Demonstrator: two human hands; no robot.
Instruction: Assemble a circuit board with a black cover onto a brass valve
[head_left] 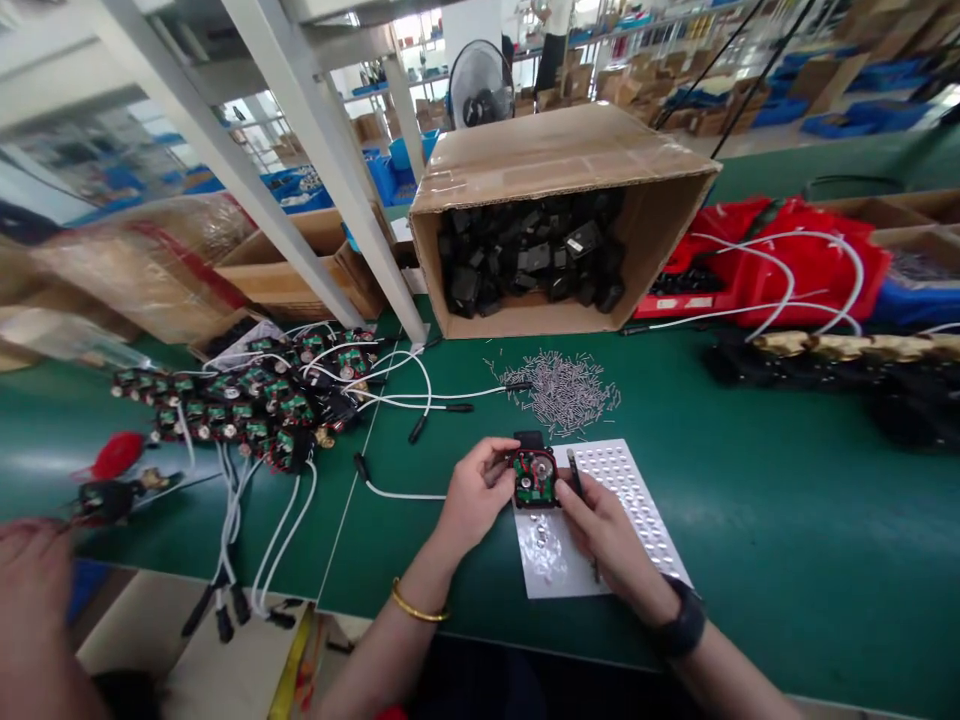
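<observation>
Near the front edge of the green table, my left hand (pixel 480 492) grips the left side of a small black housing (pixel 535 478) with a green circuit board and red wire inside. My right hand (pixel 604 525) steadies the housing's right side with the thumb and also holds dark tweezers (pixel 574 472), whose lower part passes under the palm. Beneath the hands lies a white sheet (pixel 637 500) with rows of small shiny round pieces. A clear plastic bag (pixel 546 555) rests on its lower left. Just beyond the housing is a pile of small screws (pixel 566 392).
An open cardboard box (pixel 570 160) of black parts stands behind the screws. Circuit-board assemblies (pixel 247 400) with white cables crowd the left. Red bins (pixel 810 255) and brass-fitted black units (pixel 840 365) are at right. Another person's hand (pixel 34 560) is at far left.
</observation>
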